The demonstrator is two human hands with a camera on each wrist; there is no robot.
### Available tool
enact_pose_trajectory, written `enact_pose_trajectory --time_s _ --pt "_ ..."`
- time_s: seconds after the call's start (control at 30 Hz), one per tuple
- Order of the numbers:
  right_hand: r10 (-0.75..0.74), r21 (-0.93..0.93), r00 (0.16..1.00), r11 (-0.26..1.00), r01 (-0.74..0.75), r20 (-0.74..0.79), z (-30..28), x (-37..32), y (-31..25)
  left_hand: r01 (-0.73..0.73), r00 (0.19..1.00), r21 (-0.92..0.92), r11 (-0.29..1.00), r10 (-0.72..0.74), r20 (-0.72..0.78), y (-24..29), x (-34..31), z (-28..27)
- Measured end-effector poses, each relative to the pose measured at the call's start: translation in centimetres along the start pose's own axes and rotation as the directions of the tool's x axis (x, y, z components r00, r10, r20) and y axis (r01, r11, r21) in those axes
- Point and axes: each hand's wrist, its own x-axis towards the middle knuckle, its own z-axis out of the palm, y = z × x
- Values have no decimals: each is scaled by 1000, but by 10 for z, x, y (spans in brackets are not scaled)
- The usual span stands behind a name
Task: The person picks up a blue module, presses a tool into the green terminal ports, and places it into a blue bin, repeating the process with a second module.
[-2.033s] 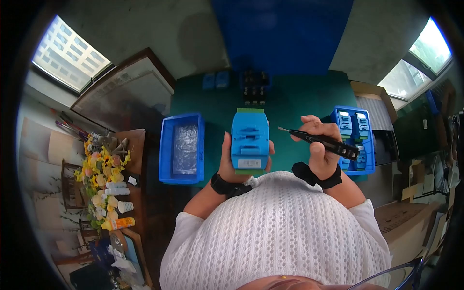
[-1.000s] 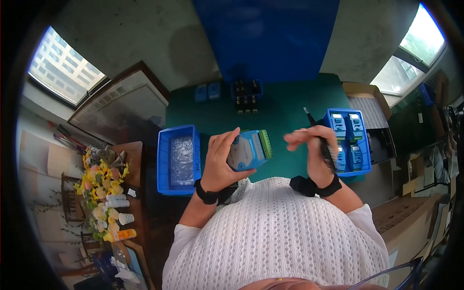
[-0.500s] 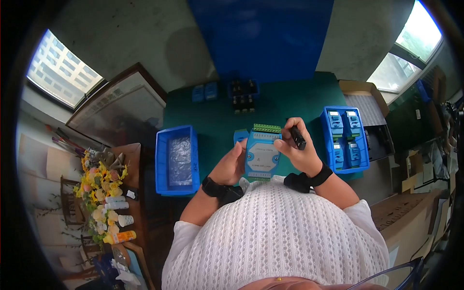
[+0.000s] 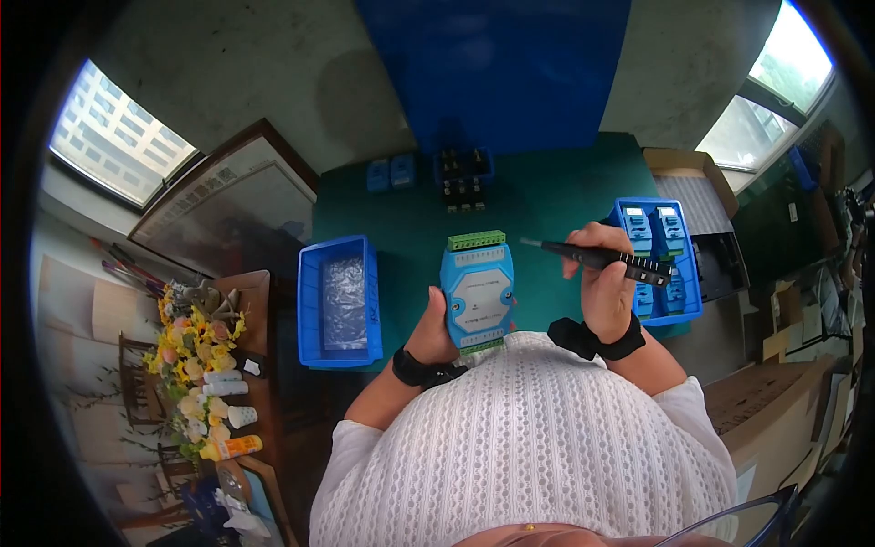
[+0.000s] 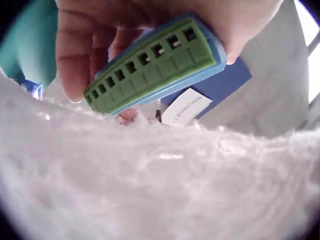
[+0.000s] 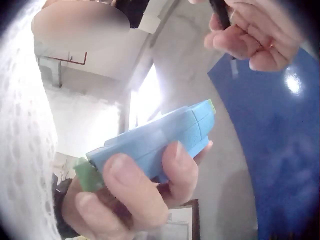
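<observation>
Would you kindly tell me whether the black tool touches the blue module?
No, the right wrist view shows the black tool apart from the blue module.

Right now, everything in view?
Held module: 1, blue with green ends, left grip
Slim tool: 1, black, right grip
Table: 1, green, centre
Left bin: 1, blue, table left
Right bin: 1, blue, table right
Binned modules: 4 visible, blue, right bin
Far blocks: 2, blue, table far left
Small bin: 1, blue, table far edge
Dark parts: several, black, at small bin
Wall panel: 1, blue, behind table
Framed picture: 1, brown-framed, left
Flowers: many, mostly yellow, far left
Windows: 2, bright, both sides
Open carton: 1, brown, right of table
Knit top: 1, white, worn
Left grip: 1, bare, on held module
Right grip: 1, bare, on slim tool
</observation>
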Motion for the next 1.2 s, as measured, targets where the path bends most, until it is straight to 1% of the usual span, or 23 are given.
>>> enact_pose_trajectory --time_s 0.07,0.1,0.2,0.23,0.3,0.33,0.43,0.6,0.73,0.8,0.9,1.0,1.2 --pt "-72 -14 997 997 72 35 -1 0 2 -3 1000 26 1000 4 -18 1 -2 1" --pt "-16 -72 1000 997 18 21 2 0 -4 -2 1000 34 999 3 -22 2 -3 2" --pt "2 -154 1000 988 1 20 8 4 -7 -2 999 42 999 4 -36 4 -4 6" --pt "-18 -174 999 984 23 27 7 4 -6 -4 999 43 999 6 -41 4 -4 7" --pt "-58 -212 997 975 66 42 3 5 -2 -27 999 -21 999 27 20 6 -4 8" --pt "-53 -216 998 975 59 35 4 6 -2 -36 998 -53 998 38 49 7 -4 8" --pt "-42 -229 999 972 47 24 7 8 -2 17 1000 55 998 -16 -21 7 -5 8" --pt "-34 -255 998 966 44 43 7 9 0 11 1000 115 993 -11 1 9 -4 7" --pt "-82 -335 990 935 116 113 3 12 -1 5 1000 131 991 -4 -5 9 -4 7" --pt "-94 -378 982 913 150 161 0 13 -2 24 999 92 995 -22 -30 9 -4 7" --pt "-131 -405 978 895 188 164 0 14 -2 51 998 49 998 -49 -40 10 -3 8" --pt "-122 -349 986 924 156 117 1 12 -1 63 997 44 997 -61 -48 10 -3 8" --pt "-81 -362 987 923 126 139 2 14 -2 55 997 78 995 -50 -59 10 -2 9"
